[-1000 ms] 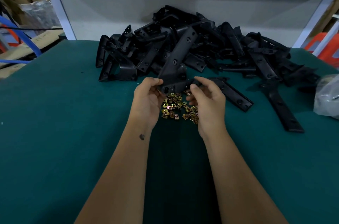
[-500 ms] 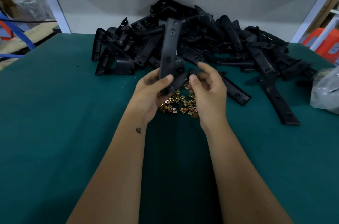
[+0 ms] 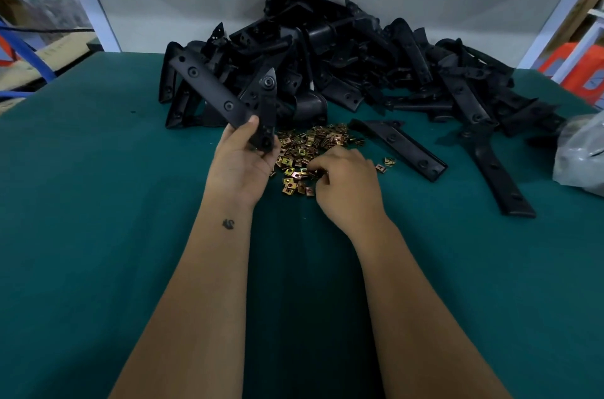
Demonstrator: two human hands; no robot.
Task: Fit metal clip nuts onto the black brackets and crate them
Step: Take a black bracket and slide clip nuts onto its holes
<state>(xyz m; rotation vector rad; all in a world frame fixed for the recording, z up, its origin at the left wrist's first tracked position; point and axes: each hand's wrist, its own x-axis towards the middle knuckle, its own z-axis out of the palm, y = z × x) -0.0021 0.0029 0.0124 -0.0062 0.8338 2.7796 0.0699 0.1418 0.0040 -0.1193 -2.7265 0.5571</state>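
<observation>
Since the earlier frame the right hand has left the long black plastic bracket and come down onto the small heap of brass-coloured metal clip nuts. Its fingers are curled among the nuts; whether they pinch one, I cannot tell. The left hand grips the bracket at its lower end, above the green felt tabletop, the flat perforated arm pointing up and left. Behind lies a pile of matt black brackets.

Open green mat near side, bracket heap blocking far side, clip nuts between
</observation>
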